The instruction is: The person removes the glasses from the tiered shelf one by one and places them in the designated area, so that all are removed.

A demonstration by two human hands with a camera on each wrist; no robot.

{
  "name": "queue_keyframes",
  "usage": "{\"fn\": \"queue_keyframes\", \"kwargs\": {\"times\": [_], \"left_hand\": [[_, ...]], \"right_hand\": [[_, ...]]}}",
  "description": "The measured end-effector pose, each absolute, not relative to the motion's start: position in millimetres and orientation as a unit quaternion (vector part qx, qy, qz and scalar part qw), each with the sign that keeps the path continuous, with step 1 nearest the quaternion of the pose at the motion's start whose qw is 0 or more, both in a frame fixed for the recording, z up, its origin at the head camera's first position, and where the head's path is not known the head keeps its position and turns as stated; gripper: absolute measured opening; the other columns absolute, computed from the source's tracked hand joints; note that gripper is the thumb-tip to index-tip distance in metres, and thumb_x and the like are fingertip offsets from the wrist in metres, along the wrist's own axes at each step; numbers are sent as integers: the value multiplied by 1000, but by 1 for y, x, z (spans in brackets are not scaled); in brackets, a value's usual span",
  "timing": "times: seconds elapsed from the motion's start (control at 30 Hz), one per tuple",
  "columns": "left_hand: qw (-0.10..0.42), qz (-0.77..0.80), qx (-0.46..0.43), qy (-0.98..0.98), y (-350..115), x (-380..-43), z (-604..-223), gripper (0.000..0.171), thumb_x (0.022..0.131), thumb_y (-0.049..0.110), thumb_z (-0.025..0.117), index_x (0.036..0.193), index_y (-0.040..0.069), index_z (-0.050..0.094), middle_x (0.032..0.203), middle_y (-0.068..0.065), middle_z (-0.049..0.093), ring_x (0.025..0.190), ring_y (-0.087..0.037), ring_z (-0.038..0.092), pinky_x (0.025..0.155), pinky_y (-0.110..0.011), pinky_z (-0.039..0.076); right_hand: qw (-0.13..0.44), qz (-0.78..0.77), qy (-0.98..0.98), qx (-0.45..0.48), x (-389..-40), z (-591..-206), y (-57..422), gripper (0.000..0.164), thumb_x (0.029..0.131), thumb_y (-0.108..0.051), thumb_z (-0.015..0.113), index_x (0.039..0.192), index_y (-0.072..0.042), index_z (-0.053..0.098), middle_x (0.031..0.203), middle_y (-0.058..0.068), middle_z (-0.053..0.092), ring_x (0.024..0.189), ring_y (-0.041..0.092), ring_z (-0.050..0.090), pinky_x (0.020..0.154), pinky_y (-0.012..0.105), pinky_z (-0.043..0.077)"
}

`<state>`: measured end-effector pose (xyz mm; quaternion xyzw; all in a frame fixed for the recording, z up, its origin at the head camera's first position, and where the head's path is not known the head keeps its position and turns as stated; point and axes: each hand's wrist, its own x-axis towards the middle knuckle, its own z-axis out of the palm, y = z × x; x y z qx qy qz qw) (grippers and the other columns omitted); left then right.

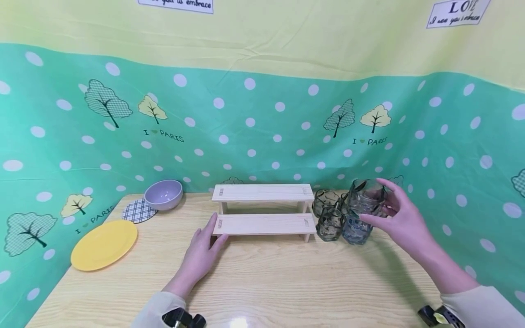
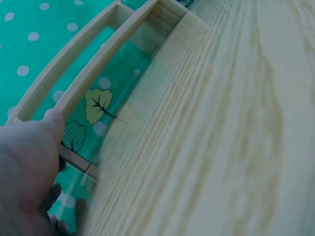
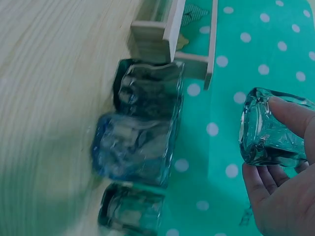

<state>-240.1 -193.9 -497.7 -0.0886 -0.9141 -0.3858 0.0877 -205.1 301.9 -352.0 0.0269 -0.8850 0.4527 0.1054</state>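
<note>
My right hand (image 1: pixel 404 221) grips a dark clear drinking glass (image 1: pixel 365 197) between thumb and fingers. In the right wrist view that glass (image 3: pixel 266 132) is lifted and tilted on its side in the picture, apart from the others. Below it in the head view stands a bluish glass (image 1: pixel 356 231), beside a grey glass (image 1: pixel 329 224) and another grey one (image 1: pixel 325 202) behind. A two-tier wooden shelf (image 1: pixel 264 224) stands left of the glasses. My left hand (image 1: pixel 201 250) holds the left end of its lower tier, thumb at the front corner (image 2: pixel 55 118).
At the left lie a yellow plate (image 1: pixel 104 246) and a round checked mat (image 1: pixel 137 212), with a purple bowl (image 1: pixel 164 196) at the mat's edge. A green dotted cloth (image 1: pixel 262 136) hangs behind and beside the wooden table (image 1: pixel 279 287).
</note>
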Motion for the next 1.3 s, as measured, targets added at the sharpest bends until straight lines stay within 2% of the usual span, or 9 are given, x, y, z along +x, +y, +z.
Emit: {"fn": "queue_keyframes", "kwargs": {"times": [0.13, 0.2, 0.27, 0.43, 0.5, 0.63, 0.9, 1.17, 1.3], "left_hand": [[86, -387, -91, -914, -194, -241, -497, 79, 114, 37, 63, 175, 4, 25, 166, -25, 48, 155, -48, 42, 136, -62, 12], [85, -387, -91, -914, -194, -241, -497, 79, 115, 37, 62, 175, 4, 24, 166, -25, 48, 156, -48, 42, 137, -61, 12], [83, -387, -90, -914, -194, -241, -497, 79, 115, 38, 62, 176, 5, 24, 167, -24, 47, 156, -47, 41, 137, -61, 11], [82, -389, -90, -913, -194, -240, -496, 79, 115, 38, 62, 176, 5, 24, 167, -25, 47, 156, -47, 40, 137, -61, 11], [82, -389, -90, -913, -195, -240, -496, 79, 115, 37, 62, 176, 5, 23, 167, -25, 47, 156, -47, 40, 137, -61, 11], [76, -389, -85, -914, -195, -240, -496, 79, 115, 39, 61, 176, 6, 23, 168, -25, 46, 157, -49, 38, 136, -62, 11], [82, -385, -94, -914, -194, -241, -496, 79, 115, 38, 61, 176, 4, 23, 167, -24, 47, 157, -45, 41, 137, -60, 11], [81, -384, -93, -915, -194, -242, -496, 79, 115, 38, 61, 176, 4, 23, 167, -24, 47, 157, -45, 41, 137, -60, 11], [80, -384, -93, -915, -195, -243, -497, 79, 115, 38, 61, 176, 4, 23, 168, -24, 46, 157, -44, 41, 137, -60, 10]], "right_hand": [[99, 457, -884, 9, -200, -357, 315, 116, 91, -32, 95, 178, -35, 19, 160, 30, 50, 146, 60, 45, 117, 75, 40], [96, 460, -883, 4, -198, -360, 320, 116, 91, -32, 95, 178, -36, 19, 161, 32, 48, 147, 62, 43, 117, 77, 38], [95, 453, -886, -2, -195, -362, 326, 116, 91, -34, 95, 178, -39, 18, 162, 30, 48, 147, 61, 43, 120, 69, 42], [92, 446, -890, -13, -190, -368, 341, 116, 91, -37, 94, 177, -45, 16, 167, 30, 43, 148, 61, 42, 109, 13, 48], [91, 445, -891, -16, -189, -371, 346, 117, 91, -37, 94, 177, -45, 15, 169, 33, 39, 147, 64, 41, 111, 19, 50], [90, 430, -898, -26, -188, -376, 354, 120, 91, -38, 95, 178, -42, 13, 166, 36, 41, 143, 68, 44, 112, 58, 51], [92, 414, -905, -40, -186, -388, 367, 123, 91, -38, 94, 179, -30, 10, 160, 40, 46, 139, 67, 48, 106, 60, 53], [83, 431, -898, -47, -183, -407, 377, 123, 91, -34, 94, 179, -20, 9, 157, 39, 48, 138, 65, 50, 83, 4, 52], [72, 436, -896, -48, -183, -416, 383, 124, 92, -33, 93, 179, -17, 7, 157, 40, 47, 138, 67, 48, 81, 4, 52]]}}
